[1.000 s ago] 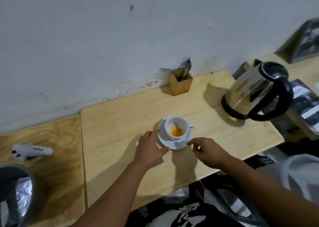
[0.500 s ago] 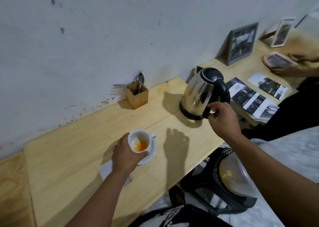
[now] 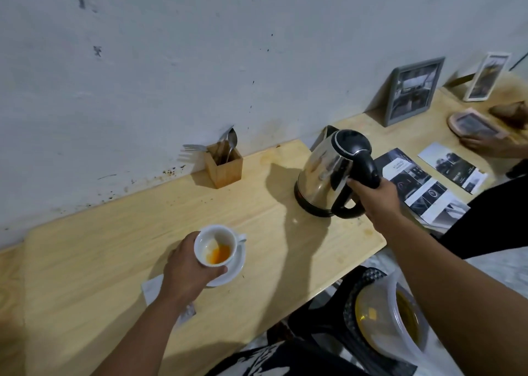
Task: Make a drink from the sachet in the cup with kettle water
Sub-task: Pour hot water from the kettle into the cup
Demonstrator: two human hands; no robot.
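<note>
While the left hand (image 3: pixel 185 272) is gripping the white cup (image 3: pixel 216 245) over its saucer (image 3: pixel 235 267), the right hand (image 3: pixel 374 195) is clasping the steel kettle's (image 3: pixel 328 175) black handle at 2 o'clock. Both are sitting on a pale wooden tabletop (image 3: pixel 271 232) against a scuffed white wall (image 3: pixel 200 61).

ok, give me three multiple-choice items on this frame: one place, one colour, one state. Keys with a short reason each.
1. Where is the wooden cutlery holder?
A. against the wall
B. on the saucer
C. at the table's front edge

2. What colour is the powder in the cup?
A. green
B. orange
C. black

3. What is the right hand doing?
A. resting flat on the table
B. gripping the kettle handle
C. holding a spoon

Key: 1 A, it stands by the wall. 2 B, orange shows inside the white cup held by the left hand. 3 B, fingers wrap the kettle handle.
</note>
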